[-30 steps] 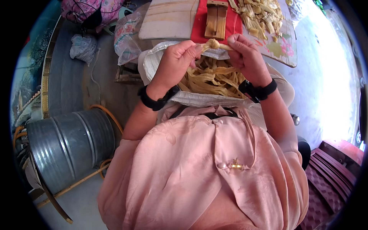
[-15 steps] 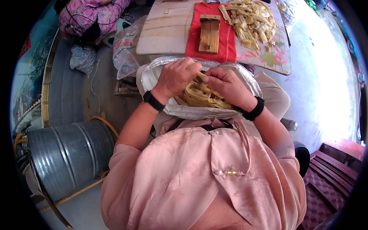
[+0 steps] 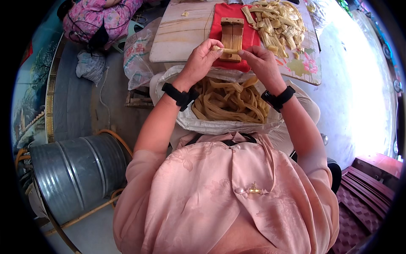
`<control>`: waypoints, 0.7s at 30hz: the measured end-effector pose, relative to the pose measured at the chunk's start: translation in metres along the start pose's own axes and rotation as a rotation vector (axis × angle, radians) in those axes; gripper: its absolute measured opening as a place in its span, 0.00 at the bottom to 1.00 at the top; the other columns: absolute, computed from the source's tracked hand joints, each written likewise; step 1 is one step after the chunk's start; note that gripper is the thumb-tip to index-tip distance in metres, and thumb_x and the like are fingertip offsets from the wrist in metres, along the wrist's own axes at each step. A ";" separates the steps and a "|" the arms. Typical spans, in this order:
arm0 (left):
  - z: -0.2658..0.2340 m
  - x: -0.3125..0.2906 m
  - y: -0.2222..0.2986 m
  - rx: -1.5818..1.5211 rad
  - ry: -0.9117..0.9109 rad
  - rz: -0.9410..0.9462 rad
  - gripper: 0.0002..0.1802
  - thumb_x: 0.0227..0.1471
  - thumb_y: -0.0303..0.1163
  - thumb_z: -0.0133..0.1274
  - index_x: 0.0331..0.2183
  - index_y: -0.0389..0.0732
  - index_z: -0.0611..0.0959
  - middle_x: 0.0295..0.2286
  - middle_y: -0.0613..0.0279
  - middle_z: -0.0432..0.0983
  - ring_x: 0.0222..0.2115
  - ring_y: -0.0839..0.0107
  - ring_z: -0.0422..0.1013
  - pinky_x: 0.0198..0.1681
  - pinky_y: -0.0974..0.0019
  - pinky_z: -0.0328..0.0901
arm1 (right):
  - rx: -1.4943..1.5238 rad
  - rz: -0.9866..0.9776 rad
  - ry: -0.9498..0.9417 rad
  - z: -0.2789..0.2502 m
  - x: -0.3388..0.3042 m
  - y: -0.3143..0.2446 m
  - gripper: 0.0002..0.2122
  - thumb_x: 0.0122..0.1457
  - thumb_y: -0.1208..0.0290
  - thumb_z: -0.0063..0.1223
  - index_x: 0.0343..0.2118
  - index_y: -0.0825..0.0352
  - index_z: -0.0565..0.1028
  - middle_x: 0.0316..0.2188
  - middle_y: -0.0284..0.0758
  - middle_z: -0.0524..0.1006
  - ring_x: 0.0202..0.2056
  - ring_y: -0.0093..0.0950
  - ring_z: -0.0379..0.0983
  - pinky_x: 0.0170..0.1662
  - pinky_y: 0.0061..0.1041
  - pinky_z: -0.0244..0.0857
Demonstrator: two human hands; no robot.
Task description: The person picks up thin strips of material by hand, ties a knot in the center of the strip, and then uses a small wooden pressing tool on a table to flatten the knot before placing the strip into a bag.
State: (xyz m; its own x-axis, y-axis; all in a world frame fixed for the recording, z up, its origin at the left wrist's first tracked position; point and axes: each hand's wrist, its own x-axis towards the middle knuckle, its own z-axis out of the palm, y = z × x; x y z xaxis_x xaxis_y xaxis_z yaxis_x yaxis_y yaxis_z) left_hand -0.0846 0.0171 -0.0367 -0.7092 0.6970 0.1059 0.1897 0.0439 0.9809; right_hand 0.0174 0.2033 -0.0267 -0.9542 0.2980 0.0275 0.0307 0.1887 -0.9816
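A short, flat, pale yellow strip point(image 3: 230, 51) is stretched level between my two hands. My left hand point(image 3: 199, 61) pinches its left end between thumb and fingers; the other end is in the pinch of my right hand point(image 3: 264, 65). Just behind the strip is a wooden tool point(image 3: 232, 34) with a grooved bed and a raised far end, lying on a red cloth point(image 3: 253, 46). Below my hands, an opened white woven sack point(image 3: 203, 125) on my lap contains a tangle of long yellowish strips point(image 3: 230, 101).
The cloth lies on a patterned table point(image 3: 177, 29), beside a heap of short yellow pieces point(image 3: 281, 25). A clear plastic bag point(image 3: 138, 59) stands left of the table, near a person in pink floral clothes point(image 3: 103, 21). A metal drum point(image 3: 80, 173) is at my left, dark red furniture point(image 3: 363, 207) at my right.
Both hands have moved forward and up from over the sack to the table's near edge. The yellow strip is now held out between them, and the strips in the sack are uncovered.
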 end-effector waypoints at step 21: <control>0.017 -0.062 -0.013 0.563 0.046 0.195 0.15 0.54 0.36 0.54 0.41 0.38 0.77 0.34 0.61 0.75 0.35 0.69 0.72 0.40 0.68 0.66 | -0.453 -0.456 0.165 0.020 -0.032 -0.011 0.07 0.57 0.71 0.53 0.36 0.67 0.75 0.28 0.41 0.76 0.30 0.36 0.74 0.33 0.31 0.66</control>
State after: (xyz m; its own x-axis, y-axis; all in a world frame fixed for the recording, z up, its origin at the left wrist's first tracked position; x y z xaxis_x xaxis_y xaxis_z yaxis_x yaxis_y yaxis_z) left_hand -0.0313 -0.0142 -0.0585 -0.6516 0.6989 0.2950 0.6411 0.2995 0.7066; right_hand 0.0415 0.1727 -0.0203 -0.8441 0.2278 0.4854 -0.2091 0.6938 -0.6892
